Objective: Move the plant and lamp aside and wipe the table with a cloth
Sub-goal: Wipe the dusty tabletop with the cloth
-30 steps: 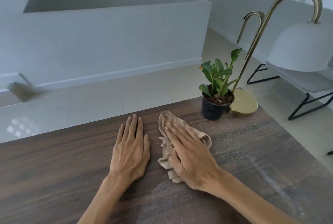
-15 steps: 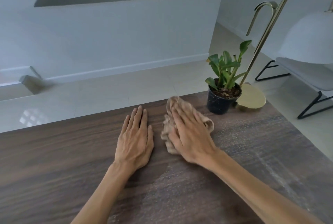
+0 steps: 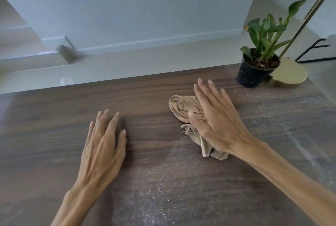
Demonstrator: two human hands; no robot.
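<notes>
A crumpled beige cloth (image 3: 183,109) lies on the dark wooden table (image 3: 54,116). My right hand (image 3: 216,118) presses flat on the cloth with straight fingers. My left hand (image 3: 103,145) rests flat on the bare wood to the left, apart from the cloth. A green plant in a black pot (image 3: 254,71) stands at the table's far right corner. Right behind the pot sits the lamp's round brass base (image 3: 291,74), with its thin brass stem rising out of the top right of the view; the shade is out of view.
Pale dusty streaks (image 3: 298,145) mark the right and near parts of the tabletop. Beyond the far edge lie a light tiled floor and a white low wall (image 3: 145,16). A black metal chair leg (image 3: 312,51) shows at the far right.
My right hand has slid the cloth back from the far edge and away from my left hand. The view has swung left and down, so the lamp shade has left the picture.
</notes>
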